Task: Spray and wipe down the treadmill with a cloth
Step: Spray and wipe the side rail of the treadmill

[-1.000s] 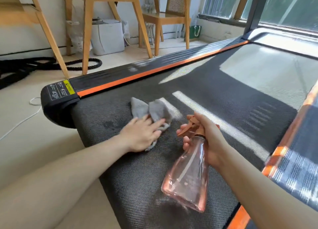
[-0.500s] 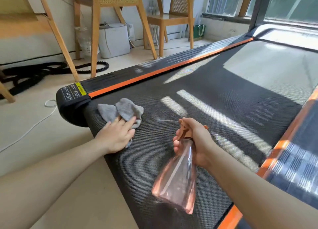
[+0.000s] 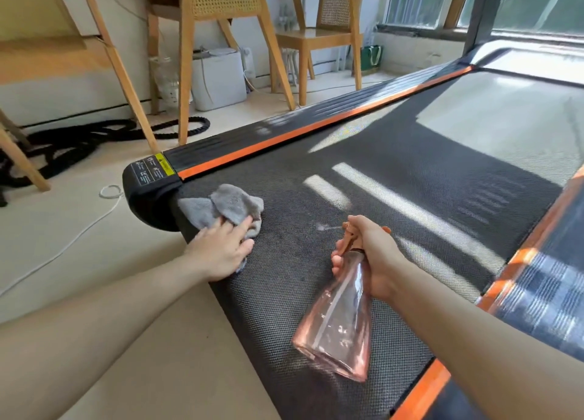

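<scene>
Pressing flat, the left hand (image 3: 221,252) lies with straight, spread fingers on the grey cloth (image 3: 221,206), which is bunched at the belt's (image 3: 395,182) near left corner, touching the black end cap (image 3: 148,195). The right hand (image 3: 376,255) is wrapped round the neck of the pink bottle (image 3: 338,321), fingers curled over the trigger, above the belt's near edge. The bottle hangs tilted, base toward the person, nozzle aimed toward the cloth, a small puff of mist (image 3: 322,227) just off it. It is clear, with droplets inside; how full cannot be told.
</scene>
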`<state>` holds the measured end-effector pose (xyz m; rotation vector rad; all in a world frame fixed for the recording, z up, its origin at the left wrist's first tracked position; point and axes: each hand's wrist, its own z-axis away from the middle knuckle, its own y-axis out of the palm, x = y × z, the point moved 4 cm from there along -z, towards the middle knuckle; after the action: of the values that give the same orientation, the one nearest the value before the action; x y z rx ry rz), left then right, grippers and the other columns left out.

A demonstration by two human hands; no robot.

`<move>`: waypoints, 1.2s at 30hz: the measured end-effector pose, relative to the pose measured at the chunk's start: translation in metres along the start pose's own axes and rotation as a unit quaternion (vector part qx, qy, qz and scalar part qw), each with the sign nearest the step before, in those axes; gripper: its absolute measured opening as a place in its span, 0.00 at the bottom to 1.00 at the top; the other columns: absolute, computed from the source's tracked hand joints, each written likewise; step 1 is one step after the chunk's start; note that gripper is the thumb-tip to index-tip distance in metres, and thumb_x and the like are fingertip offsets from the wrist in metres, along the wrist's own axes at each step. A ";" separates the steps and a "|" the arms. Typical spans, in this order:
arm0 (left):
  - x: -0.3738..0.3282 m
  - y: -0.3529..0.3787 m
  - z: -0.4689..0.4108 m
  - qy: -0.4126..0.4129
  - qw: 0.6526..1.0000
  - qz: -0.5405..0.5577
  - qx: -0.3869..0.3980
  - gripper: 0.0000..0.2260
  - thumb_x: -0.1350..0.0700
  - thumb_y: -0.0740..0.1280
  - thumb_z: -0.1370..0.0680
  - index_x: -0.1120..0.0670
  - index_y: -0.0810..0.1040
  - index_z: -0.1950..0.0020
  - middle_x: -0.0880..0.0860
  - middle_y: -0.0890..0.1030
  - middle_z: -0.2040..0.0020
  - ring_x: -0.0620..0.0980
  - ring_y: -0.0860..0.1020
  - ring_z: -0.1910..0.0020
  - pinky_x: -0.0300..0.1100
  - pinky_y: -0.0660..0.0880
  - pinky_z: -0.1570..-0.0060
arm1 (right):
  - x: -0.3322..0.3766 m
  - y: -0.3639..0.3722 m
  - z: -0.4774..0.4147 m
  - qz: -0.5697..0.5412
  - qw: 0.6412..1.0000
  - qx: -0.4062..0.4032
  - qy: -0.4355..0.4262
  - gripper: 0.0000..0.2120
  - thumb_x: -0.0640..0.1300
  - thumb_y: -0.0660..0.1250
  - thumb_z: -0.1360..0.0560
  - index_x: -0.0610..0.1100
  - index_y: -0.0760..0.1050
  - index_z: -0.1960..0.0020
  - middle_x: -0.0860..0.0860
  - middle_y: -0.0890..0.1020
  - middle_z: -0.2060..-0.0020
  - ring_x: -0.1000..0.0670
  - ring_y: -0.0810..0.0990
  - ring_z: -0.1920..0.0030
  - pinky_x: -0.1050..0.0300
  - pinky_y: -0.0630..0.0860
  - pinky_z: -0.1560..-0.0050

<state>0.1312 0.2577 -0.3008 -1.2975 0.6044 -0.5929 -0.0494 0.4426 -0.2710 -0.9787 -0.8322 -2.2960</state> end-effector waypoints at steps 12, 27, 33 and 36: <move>-0.070 0.001 0.041 0.178 0.983 -0.042 0.003 0.25 0.40 0.45 0.17 0.42 0.49 0.20 0.51 0.57 0.21 0.49 0.53 0.22 0.52 0.55 0.25 | 0.000 -0.016 0.006 0.023 0.999 -0.028 0.006 0.14 0.52 0.63 0.20 0.41 0.68 0.44 0.42 0.74 0.62 0.46 0.75 0.77 0.56 0.76 0.74; -0.173 0.034 0.035 0.320 0.947 -0.005 -0.024 0.25 0.42 0.42 0.19 0.42 0.46 0.21 0.56 0.60 0.22 0.57 0.53 0.23 0.52 0.46 0.25 | 0.020 -0.062 0.035 0.060 0.994 -0.084 -0.023 0.16 0.53 0.64 0.21 0.39 0.73 0.52 0.42 0.77 0.69 0.45 0.77 0.78 0.54 0.77 0.76; -0.166 0.019 0.023 0.391 0.920 -0.011 -0.037 0.28 0.38 0.51 0.20 0.39 0.47 0.21 0.53 0.61 0.22 0.52 0.55 0.23 0.48 0.50 0.24 | 0.027 -0.084 0.053 0.037 0.990 -0.129 -0.038 0.14 0.52 0.61 0.19 0.41 0.70 0.52 0.42 0.76 0.65 0.45 0.77 0.78 0.55 0.78 0.77; -0.162 0.007 0.000 0.293 0.952 0.069 -0.052 0.41 0.33 0.63 0.26 0.42 0.44 0.21 0.54 0.67 0.26 0.53 0.65 0.28 0.45 0.58 0.28 | 0.017 -0.079 0.056 0.014 0.990 -0.132 -0.041 0.12 0.52 0.62 0.19 0.43 0.69 0.50 0.42 0.76 0.65 0.44 0.77 0.77 0.54 0.78 0.74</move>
<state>0.0167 0.3725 -0.2951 -1.1591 1.2208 -0.8454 -0.0856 0.5324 -0.2538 -1.1986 -0.5496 -2.3978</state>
